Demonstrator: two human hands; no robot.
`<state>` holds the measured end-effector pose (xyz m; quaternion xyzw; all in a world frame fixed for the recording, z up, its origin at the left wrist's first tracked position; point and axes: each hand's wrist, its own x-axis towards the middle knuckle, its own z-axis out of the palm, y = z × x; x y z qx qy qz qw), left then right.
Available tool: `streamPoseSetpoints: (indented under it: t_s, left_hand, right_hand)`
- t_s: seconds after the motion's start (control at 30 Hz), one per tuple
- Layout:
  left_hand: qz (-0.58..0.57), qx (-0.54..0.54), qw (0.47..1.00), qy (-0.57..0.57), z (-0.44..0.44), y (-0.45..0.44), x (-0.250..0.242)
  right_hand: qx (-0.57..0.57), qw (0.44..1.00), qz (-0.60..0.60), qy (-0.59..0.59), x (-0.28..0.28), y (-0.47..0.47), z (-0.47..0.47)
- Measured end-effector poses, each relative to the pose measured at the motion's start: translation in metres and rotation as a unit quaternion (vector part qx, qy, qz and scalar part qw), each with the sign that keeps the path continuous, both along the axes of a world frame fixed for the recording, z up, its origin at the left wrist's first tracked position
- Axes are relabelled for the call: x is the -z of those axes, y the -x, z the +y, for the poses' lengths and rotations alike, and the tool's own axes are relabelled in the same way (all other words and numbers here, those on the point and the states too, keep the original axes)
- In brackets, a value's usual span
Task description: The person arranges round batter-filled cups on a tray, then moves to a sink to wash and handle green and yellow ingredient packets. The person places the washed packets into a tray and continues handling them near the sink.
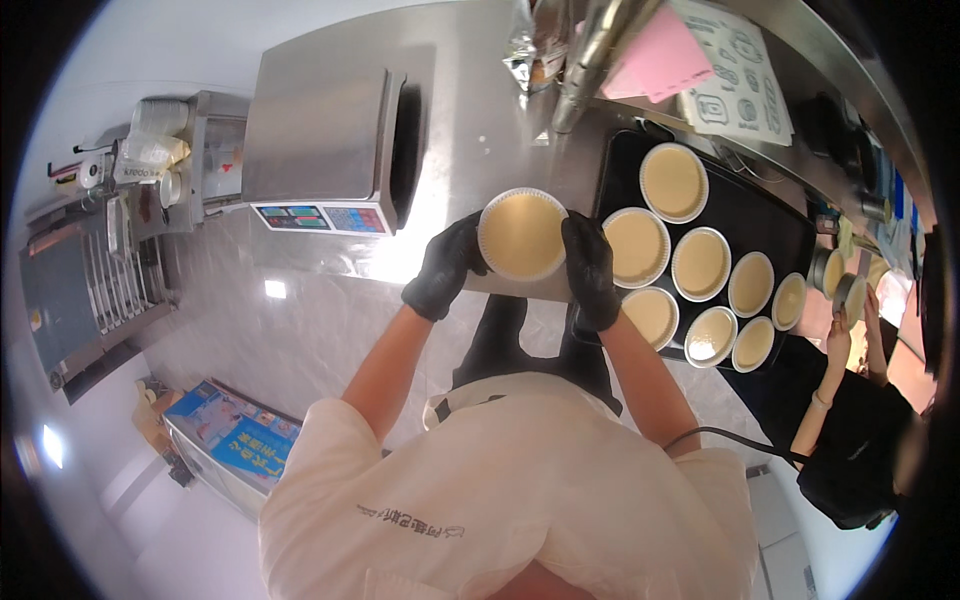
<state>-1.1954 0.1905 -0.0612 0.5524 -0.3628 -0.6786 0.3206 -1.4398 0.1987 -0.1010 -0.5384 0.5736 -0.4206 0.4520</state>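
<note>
Between my two black-gloved hands is a round white fluted cup (523, 234) filled with smooth pale yellow batter, near the front edge of the steel counter (465, 135). My left hand (450, 264) grips its left side, and my right hand (591, 268) grips its right side. Just right of my right hand lies a black baking tray (739, 184) with several like cups on it, among them a filled cup (636, 247) close to my fingers. One filled cup (711, 337) near the tray's front edge shows a glossy reflection.
A digital scale (319, 135) with a steel platform stands on the counter's left. At the back are foil packaging (529, 45), a pink paper (660, 56) and a printed sheet (739, 75). Beyond the tray, a co-worker's hands (841, 337) hold a round container (850, 296).
</note>
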Motion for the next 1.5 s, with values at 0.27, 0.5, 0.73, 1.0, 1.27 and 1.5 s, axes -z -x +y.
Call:
streamPoseSetpoints:
  t_s: [0.27, 0.5, 0.73, 1.0, 1.27, 1.5]
  left_hand:
    - [-0.068, 0.002, 0.998, 0.017, -0.008, -0.032, 0.075]
    - [-0.026, 0.012, 0.996, 0.086, -0.010, -0.031, 0.046]
    - [-0.043, 0.005, 0.998, 0.034, -0.025, -0.028, 0.065]
    - [-0.063, 0.011, 0.996, 0.060, -0.022, -0.025, 0.046]
    - [-0.114, 0.032, 0.992, 0.050, -0.026, -0.026, 0.079]
    - [-0.099, 0.038, 0.991, 0.086, -0.016, -0.030, 0.076]
  right_hand:
    - [0.023, 0.983, 0.180, 0.017, 0.058, -0.031, 0.006]
    - [0.054, 0.992, 0.090, -0.071, -0.003, -0.041, -0.004]
    - [0.057, 0.978, 0.198, -0.021, 0.012, -0.043, -0.011]
    - [0.052, 0.992, 0.116, -0.029, 0.003, -0.038, -0.005]
    - [0.041, 0.978, 0.196, 0.059, 0.031, -0.040, -0.003]
    - [0.059, 0.983, 0.171, 0.033, 0.039, -0.038, 0.010]
